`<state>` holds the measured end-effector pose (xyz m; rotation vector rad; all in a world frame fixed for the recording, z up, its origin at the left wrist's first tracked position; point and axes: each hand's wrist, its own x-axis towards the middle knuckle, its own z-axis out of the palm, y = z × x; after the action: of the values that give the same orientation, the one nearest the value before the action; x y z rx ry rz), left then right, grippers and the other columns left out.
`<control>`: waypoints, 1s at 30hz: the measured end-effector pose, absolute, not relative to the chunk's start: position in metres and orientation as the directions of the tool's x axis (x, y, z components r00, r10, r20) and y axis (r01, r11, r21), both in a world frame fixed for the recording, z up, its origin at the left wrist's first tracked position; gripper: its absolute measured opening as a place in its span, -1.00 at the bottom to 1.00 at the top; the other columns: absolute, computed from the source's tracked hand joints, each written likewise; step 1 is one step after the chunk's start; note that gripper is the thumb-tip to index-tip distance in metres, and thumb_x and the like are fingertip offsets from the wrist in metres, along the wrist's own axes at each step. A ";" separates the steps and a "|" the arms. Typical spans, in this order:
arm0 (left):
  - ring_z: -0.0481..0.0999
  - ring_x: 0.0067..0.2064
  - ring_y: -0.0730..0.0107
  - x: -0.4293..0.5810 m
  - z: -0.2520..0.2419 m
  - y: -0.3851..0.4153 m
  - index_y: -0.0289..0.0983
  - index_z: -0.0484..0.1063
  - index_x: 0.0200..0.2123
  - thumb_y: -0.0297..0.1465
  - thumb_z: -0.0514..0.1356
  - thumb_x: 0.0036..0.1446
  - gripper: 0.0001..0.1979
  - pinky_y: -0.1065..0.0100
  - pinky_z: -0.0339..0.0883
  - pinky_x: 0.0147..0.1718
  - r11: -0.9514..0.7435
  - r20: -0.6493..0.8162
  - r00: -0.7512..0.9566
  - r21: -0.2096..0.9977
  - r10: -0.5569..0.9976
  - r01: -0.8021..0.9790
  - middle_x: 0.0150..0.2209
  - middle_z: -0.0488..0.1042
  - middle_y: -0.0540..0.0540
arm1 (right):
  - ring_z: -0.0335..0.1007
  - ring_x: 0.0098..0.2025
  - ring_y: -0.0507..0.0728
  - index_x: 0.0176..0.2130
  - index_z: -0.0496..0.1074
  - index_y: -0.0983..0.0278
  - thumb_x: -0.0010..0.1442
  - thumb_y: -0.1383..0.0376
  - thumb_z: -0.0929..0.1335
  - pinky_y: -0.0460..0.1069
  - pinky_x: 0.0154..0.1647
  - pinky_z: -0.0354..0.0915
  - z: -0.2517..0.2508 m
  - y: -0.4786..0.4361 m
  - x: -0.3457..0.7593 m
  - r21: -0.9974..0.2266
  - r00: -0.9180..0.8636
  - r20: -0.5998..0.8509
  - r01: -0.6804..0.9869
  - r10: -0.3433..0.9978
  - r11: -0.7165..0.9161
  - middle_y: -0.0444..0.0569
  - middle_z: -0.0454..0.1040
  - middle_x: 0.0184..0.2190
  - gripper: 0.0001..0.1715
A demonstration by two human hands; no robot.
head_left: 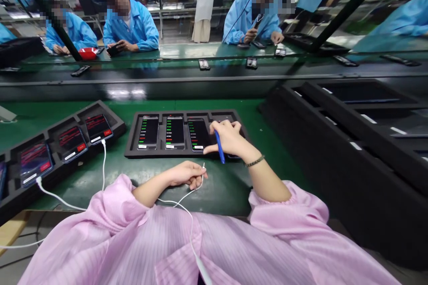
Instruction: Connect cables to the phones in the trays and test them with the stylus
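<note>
My left hand (187, 174) is closed, pinching a thin white cable (191, 193) between thumb and fingers, with a small jack plug (203, 165) sticking up from the grip. A blue pen (219, 148) is tucked in the fingers of my right hand (230, 139), which is over the right part of a black foam tray (132, 155). Its thumb reaches the lower edge of the third smartphone (197, 133). Two more smartphones, the left one (148, 132) and the middle one (174, 132), show lists of green and red text. My right hand mostly hides the fourth slot.
At left, another foam tray (121, 125) holds phones (72, 143) with red-marked screens, some with white cables (104, 164). Stacked black trays (301, 142) rise at right. Behind a conveyor (167, 71) carrying several phones, co-workers in blue (133, 20) sit at work.
</note>
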<state>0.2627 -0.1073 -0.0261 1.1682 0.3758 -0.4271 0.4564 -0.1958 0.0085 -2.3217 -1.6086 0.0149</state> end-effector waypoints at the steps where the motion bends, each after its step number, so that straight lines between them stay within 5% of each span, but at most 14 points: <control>1: 0.28 -0.71 0.59 0.263 -0.026 -0.108 -0.36 0.38 -0.41 -0.07 0.28 0.12 -0.57 0.48 0.10 -0.63 0.323 -0.501 0.856 0.795 -0.130 0.514 -0.67 0.38 0.06 | 0.25 -0.15 0.30 -0.33 0.19 0.19 -0.18 -0.30 0.48 0.15 -0.06 -0.01 0.008 -0.199 0.454 -0.234 0.307 0.166 0.936 0.937 -0.265 -0.03 0.42 -0.38 -0.22; 6: 0.31 -0.70 0.57 0.267 -0.026 -0.115 -0.36 0.37 -0.40 -0.10 0.25 0.18 -0.60 0.47 0.12 -0.60 0.323 -0.506 0.853 0.792 -0.128 0.518 -0.65 0.40 0.04 | 0.22 -0.21 0.25 -0.37 0.21 0.22 0.15 -0.23 0.34 0.13 -0.12 -0.06 0.011 -0.200 0.457 -0.125 0.343 0.289 0.939 0.894 -0.320 0.02 0.43 -0.41 -0.41; 11: 0.39 -0.69 0.51 0.277 -0.024 -0.131 -0.36 0.34 -0.39 -0.22 0.12 0.31 -0.68 0.46 0.18 -0.57 0.343 -0.508 0.848 0.778 -0.151 0.527 -0.65 0.42 0.01 | 0.24 -0.21 0.22 -0.34 0.20 0.22 0.07 -0.23 0.40 0.10 -0.09 -0.08 0.022 -0.204 0.478 -0.257 0.422 0.306 0.900 0.854 -0.352 -0.05 0.41 -0.37 -0.38; 15: 0.40 -0.69 0.53 0.287 -0.024 -0.141 -0.36 0.33 -0.40 -0.15 0.19 0.25 -0.63 0.48 0.17 -0.57 0.345 -0.511 0.849 0.779 -0.134 0.523 -0.64 0.44 0.02 | 0.23 -0.19 0.22 -0.36 0.17 0.21 -0.13 -0.20 0.52 0.08 -0.09 -0.08 0.019 -0.207 0.474 -0.265 0.267 0.178 0.940 0.947 -0.216 -0.08 0.38 -0.39 -0.28; 23: 0.40 -0.70 0.49 0.298 -0.024 -0.147 -0.35 0.32 -0.40 -0.12 0.20 0.23 -0.61 0.46 0.18 -0.58 0.380 -0.509 0.855 0.775 -0.096 0.505 -0.64 0.44 0.01 | 0.22 -0.16 0.24 -0.37 0.17 0.22 0.01 -0.17 0.47 0.12 -0.06 -0.10 0.022 -0.207 0.476 -0.189 0.208 0.280 0.969 0.937 -0.159 -0.03 0.41 -0.37 -0.37; 30: 0.41 -0.70 0.46 0.308 -0.026 -0.152 -0.37 0.33 -0.39 -0.12 0.21 0.22 -0.61 0.45 0.22 -0.58 0.397 -0.517 0.853 0.769 -0.072 0.500 -0.64 0.45 -0.01 | 0.21 -0.16 0.24 -0.34 0.28 0.23 0.07 -0.03 0.46 0.13 -0.06 -0.10 0.021 -0.211 0.471 -0.117 0.053 0.195 0.993 0.979 -0.030 0.00 0.45 -0.36 -0.55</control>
<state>0.3076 -0.1523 -0.0263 1.1108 0.4406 -0.3772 0.4711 -0.2112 0.0207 -2.1063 -2.0199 -0.0883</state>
